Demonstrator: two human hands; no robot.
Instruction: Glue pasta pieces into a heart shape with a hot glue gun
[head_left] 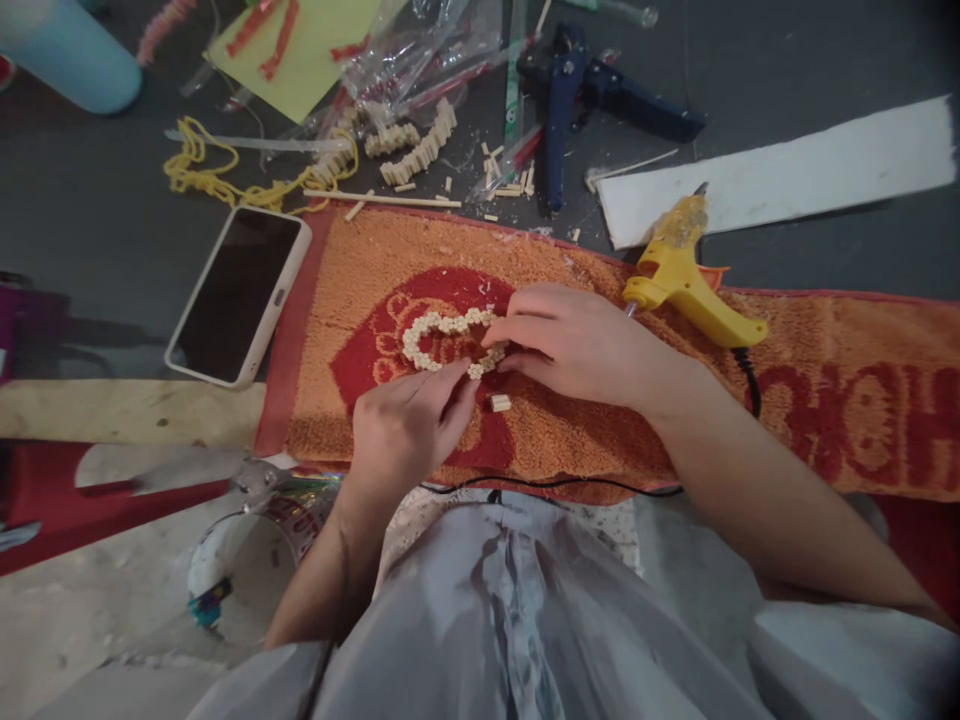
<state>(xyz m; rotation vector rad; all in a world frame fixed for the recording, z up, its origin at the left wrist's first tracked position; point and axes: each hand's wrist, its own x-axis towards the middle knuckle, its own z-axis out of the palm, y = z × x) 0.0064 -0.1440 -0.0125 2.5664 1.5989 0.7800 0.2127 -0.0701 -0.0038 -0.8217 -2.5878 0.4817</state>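
Wears grey clothing (457, 610), nearer than both hands
Has a small bundle of cut sticks (500, 403) on the orange towel (570, 440), just nearer than the gap between the hands
Holds a loop of pale stick pieces (452, 324) over the towel between both hands: touches its near side with the left hand (401, 415), cannot tell if gripping or resting, and seems to pinch its partly hidden right end with the right hand (574, 340)
Looks, as a loop, light and stiff, not slippery, likely fragile at the joints; best taken low by facing sides, without squeezing
Has a phone (236, 295) beyond and left of the left hand, a yellow glue gun (679, 275) beyond the right wrist and, farther off, wavy stick strips (424, 148)
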